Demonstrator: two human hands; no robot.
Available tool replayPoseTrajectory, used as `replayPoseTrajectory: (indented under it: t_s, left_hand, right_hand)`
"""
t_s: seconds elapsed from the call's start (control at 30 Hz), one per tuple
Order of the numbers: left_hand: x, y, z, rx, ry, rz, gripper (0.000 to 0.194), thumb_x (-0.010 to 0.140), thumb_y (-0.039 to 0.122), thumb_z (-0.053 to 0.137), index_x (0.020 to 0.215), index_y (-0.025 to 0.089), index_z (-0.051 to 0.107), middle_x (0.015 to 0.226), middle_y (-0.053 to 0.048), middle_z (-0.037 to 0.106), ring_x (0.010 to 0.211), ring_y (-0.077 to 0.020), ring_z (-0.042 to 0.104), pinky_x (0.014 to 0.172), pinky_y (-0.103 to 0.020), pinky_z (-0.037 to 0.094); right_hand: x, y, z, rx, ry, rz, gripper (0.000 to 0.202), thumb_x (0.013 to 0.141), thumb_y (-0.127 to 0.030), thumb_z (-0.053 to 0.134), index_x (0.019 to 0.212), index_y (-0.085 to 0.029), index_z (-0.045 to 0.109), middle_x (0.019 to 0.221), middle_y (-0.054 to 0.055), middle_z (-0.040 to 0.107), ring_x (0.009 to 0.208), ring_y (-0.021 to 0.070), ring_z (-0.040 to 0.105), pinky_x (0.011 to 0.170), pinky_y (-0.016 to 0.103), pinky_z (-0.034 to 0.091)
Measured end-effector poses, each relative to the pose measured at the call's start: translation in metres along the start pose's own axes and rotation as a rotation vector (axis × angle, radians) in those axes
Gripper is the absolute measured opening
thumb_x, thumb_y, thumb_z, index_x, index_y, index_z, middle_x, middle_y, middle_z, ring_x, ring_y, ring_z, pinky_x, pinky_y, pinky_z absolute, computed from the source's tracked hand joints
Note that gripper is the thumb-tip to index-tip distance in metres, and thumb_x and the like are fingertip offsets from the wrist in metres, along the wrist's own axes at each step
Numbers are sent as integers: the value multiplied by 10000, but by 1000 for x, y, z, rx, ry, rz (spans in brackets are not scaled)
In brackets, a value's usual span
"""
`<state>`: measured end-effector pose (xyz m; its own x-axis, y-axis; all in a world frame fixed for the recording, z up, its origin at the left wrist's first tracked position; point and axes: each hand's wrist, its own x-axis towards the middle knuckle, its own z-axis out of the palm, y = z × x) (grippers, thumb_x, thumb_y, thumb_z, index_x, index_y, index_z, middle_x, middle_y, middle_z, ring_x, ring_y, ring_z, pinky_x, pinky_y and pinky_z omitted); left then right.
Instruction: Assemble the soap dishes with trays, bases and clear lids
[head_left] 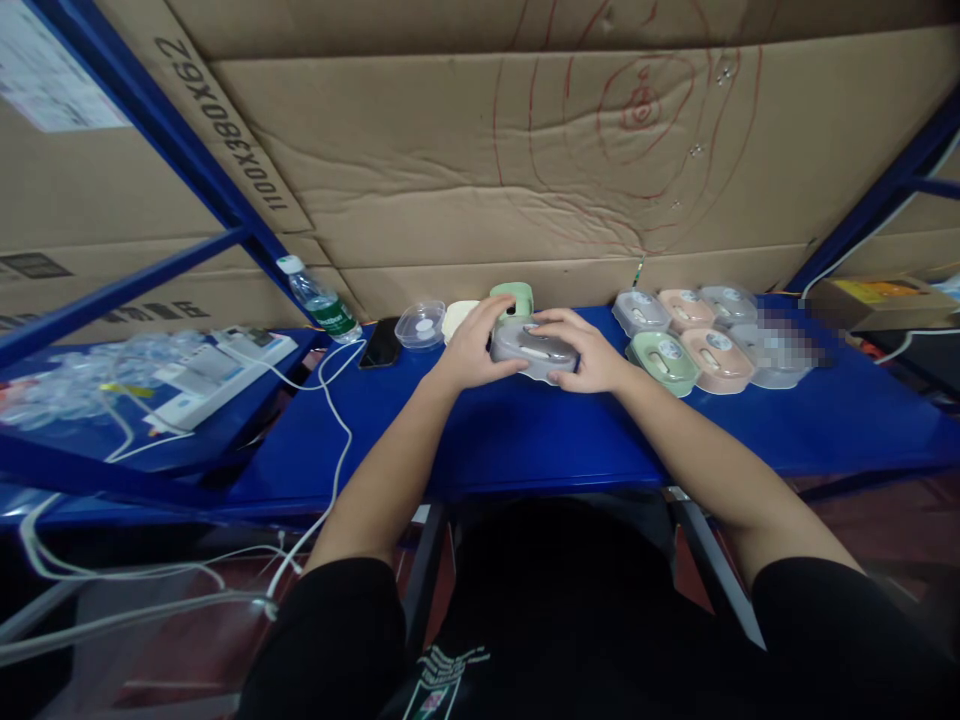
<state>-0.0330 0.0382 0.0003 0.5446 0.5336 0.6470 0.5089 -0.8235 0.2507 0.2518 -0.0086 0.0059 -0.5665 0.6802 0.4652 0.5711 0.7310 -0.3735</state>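
Between my two hands sits a grey lidded food container (541,352) with a clear cover, on the blue table. My left hand (480,345) grips its left side, thumb along the near edge. On the right side, my right hand (585,350) curls over the lid, with the thumb at the front edge. Just behind is a green container part (513,297). A cream piece (456,318) lies partly hidden by my left hand. Left of that is a clear plastic lid (421,326) with a round white label.
Several lidded containers in grey, pink and green (664,362) stand at the right. A black phone (380,344), a water bottle (324,302) and a white cable (349,430) are at the left. Behind rises a cardboard sheet (420,160); blue frame posts (187,140) flank the table (555,450).
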Motion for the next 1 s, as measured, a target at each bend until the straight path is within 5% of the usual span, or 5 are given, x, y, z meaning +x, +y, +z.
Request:
replayPoseTrajectory:
  t_s: [0.17, 0.37, 0.5, 0.73, 1.0]
  left_hand:
    - [2, -1, 6, -137, -67, 34, 828, 886, 836, 779, 1498, 289, 672, 1514, -147, 722, 1471, -364, 656, 1277, -591, 512]
    - [3, -5, 18, -88, 160, -78, 814, 930, 849, 725, 1515, 288, 653, 1534, -156, 697, 1468, -363, 653, 1261, -616, 517]
    - [3, -7, 23, -102, 238, -84, 852, 916, 893, 710, 1524, 298, 655, 1551, -159, 686, 1484, -372, 640, 1267, -628, 502]
    - [7, -27, 31, -440, 355, -47, 847, 765, 842, 903, 1394, 291, 770, 1484, -156, 748, 1444, -390, 685, 1242, -612, 528]
    - [14, -36, 22, -730, 695, -529, 724, 857, 891, 762, 1188, 247, 743, 1156, -113, 821, 911, -243, 845, 697, -313, 669]
  right_hand:
    - [0, 0, 1, 14, 22, 11, 867, 856, -801, 692, 1591, -343, 643, 1786, 120, 437, 1627, 453, 441, 1325, 671, 374]
    - [8, 2, 5, 90, 292, 182, 1153, 871, -999, 555, 1739, -251, 430, 1779, 204, 447, 1637, 465, 436, 1314, 666, 401]
    - [11, 7, 13, 221, 271, 245, 1345, 814, -1078, 519, 1804, -208, 255, 1747, 232, 501, 1555, 452, 554, 1268, 623, 480]
    - [14, 26, 23, 364, 438, 129, 1325, 686, -976, 825, 1743, -286, 424, 1635, 181, 641, 1501, 469, 625, 1269, 662, 490]
    - [11, 24, 20, 308, 379, 80, 1257, 711, -923, 856, 1724, -279, 485, 1644, 184, 651, 1477, 479, 650, 1267, 699, 483]
